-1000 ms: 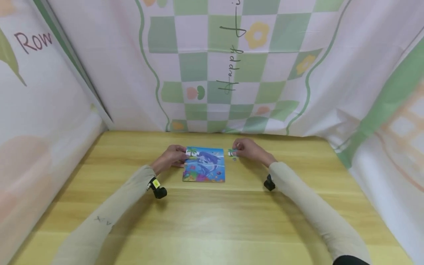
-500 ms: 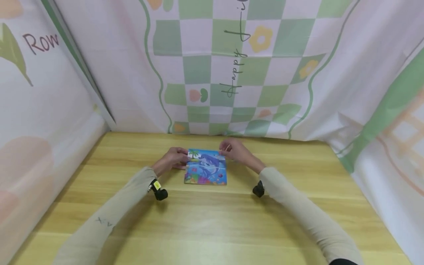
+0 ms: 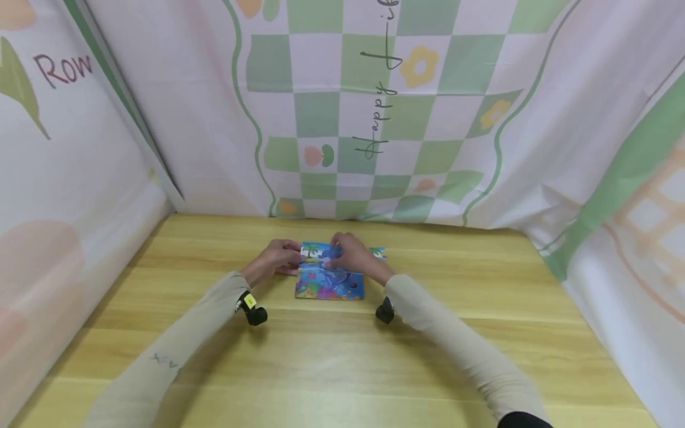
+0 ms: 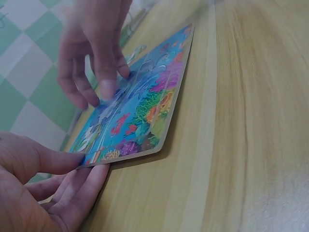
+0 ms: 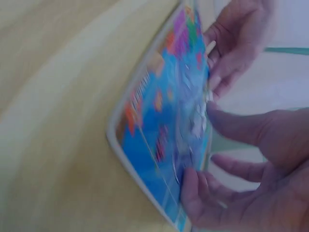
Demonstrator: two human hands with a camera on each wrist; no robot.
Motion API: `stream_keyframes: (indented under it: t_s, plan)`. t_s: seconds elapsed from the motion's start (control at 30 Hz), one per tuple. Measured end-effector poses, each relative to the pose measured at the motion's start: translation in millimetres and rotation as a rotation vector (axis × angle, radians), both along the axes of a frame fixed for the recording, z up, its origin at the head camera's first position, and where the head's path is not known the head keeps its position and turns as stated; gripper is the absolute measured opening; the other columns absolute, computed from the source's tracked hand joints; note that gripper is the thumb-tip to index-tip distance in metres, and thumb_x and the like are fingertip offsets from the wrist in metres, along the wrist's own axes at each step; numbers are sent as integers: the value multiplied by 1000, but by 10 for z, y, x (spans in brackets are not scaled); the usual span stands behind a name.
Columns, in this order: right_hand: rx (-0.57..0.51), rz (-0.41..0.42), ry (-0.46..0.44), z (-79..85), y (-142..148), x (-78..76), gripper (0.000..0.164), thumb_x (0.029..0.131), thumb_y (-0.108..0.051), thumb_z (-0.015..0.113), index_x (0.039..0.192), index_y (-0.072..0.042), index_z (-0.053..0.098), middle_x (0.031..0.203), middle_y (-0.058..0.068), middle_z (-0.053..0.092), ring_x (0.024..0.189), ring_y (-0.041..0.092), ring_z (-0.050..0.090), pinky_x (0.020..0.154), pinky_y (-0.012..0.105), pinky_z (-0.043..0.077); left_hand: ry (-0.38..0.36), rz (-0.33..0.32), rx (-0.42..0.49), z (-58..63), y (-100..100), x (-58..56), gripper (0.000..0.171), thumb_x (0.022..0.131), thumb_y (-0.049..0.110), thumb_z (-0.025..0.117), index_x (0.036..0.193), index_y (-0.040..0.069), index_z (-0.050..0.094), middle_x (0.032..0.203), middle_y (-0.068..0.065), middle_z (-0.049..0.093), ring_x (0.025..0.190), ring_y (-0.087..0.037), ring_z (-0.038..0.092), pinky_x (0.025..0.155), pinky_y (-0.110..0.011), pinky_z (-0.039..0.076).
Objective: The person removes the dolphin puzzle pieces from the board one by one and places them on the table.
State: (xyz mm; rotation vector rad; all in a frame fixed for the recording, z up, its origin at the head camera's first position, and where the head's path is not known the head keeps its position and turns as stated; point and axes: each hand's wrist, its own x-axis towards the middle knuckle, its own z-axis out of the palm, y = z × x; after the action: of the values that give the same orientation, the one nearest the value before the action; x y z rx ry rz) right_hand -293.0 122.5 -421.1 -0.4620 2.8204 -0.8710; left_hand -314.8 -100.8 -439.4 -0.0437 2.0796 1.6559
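A jigsaw puzzle (image 3: 326,288) with a dolphin sea picture lies on the wooden table; corals and fish run along its near edge. My left hand (image 3: 278,257) pinches its left edge, thumb (image 4: 63,162) on top and fingers beneath the rim. Over the upper middle of the puzzle is my right hand (image 3: 353,255). Its thumb and fingers (image 5: 190,193) are spread apart and bent loosely, tips at the picture, with no piece visible between them. A small palm-tree picture piece (image 3: 377,252) shows just beyond the puzzle's right side, partly behind the right hand.
The wooden table (image 3: 321,368) extends toward me and to both sides. A checked green and white cloth (image 3: 369,107) hangs behind it, close beyond the hands. More printed cloth (image 3: 80,238) closes off the left side.
My right hand has moved left from beside the puzzle to over its upper middle, uncovering the palm-tree piece at the right. The left hand has stayed on the left edge.
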Motion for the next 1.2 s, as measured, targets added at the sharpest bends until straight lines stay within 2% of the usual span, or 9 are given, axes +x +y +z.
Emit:
stream_keyframes:
  t_s: [0.13, 0.27, 0.47, 0.57, 0.73, 0.83, 0.97, 1.07, 1.2]
  plan:
    - [20, -53, -48, -33, -91, 48, 55, 91, -20, 83, 135, 1, 57, 133, 22, 51, 122, 42, 51, 106, 56, 54, 3, -55, 44, -4, -56, -1, 51, 99, 1, 65, 145, -12, 47, 127, -27, 64, 89, -20, 69, 78, -29, 69]
    - [-14, -88, -54, -53, -114, 43, 54, 91, -20, 83, 135, -1, 57, 133, 19, 49, 123, 40, 49, 106, 56, 54, -3, -155, 106, 17, -159, -24, 56, 101, 1, 62, 151, -14, 41, 135, -33, 61, 92, -20, 74, 86, -33, 68]
    - [-63, -61, -43, -67, -121, 9, 51, 90, -19, 84, 131, -3, 58, 130, 18, 49, 121, 39, 46, 106, 56, 52, -47, -199, 117, 46, -250, -70, 60, 104, 1, 59, 155, -14, 32, 137, -34, 61, 92, -21, 76, 88, -35, 67]
    - [-61, -79, -44, -98, -110, 11, 50, 89, -19, 86, 128, -5, 59, 129, 18, 49, 120, 37, 43, 106, 56, 51, -86, -200, 111, 48, -236, -72, 63, 105, 3, 59, 158, -12, 29, 143, -34, 56, 108, -31, 74, 91, -37, 66]
    - [-79, -119, -34, -128, -75, 27, 48, 87, -18, 87, 125, -7, 59, 132, 18, 48, 122, 38, 41, 108, 57, 49, -103, -214, 133, 37, -206, -72, 61, 106, 3, 55, 159, -9, 29, 152, -35, 46, 139, -45, 53, 97, -40, 65]
    - [-98, -120, -44, -126, -74, 36, 49, 87, -18, 87, 125, -6, 59, 133, 19, 49, 123, 38, 41, 109, 57, 48, -93, -226, 137, -1, -220, -80, 60, 106, 1, 53, 159, -10, 28, 154, -35, 44, 133, -44, 58, 96, -40, 65]
    - [-104, -120, -50, -109, -65, 46, 50, 88, -19, 87, 128, -6, 59, 133, 18, 49, 123, 38, 42, 109, 57, 49, -33, -257, 124, -76, -210, -89, 61, 104, -3, 57, 158, -11, 29, 151, -34, 47, 106, -29, 72, 92, -36, 66]
    - [-95, -123, -37, -103, -57, 46, 51, 89, -19, 86, 130, -6, 60, 133, 18, 49, 123, 38, 43, 108, 56, 49, 24, -260, 106, -118, -180, -80, 62, 100, -5, 61, 155, -11, 32, 145, -31, 50, 96, -17, 69, 89, -32, 67]
    - [-98, -133, -26, -115, -65, 49, 51, 88, -20, 87, 131, -7, 63, 133, 19, 50, 125, 39, 44, 108, 55, 50, 65, -240, 87, -145, -162, -42, 63, 98, -5, 64, 153, -11, 34, 141, -29, 51, 95, -17, 67, 87, -31, 67]
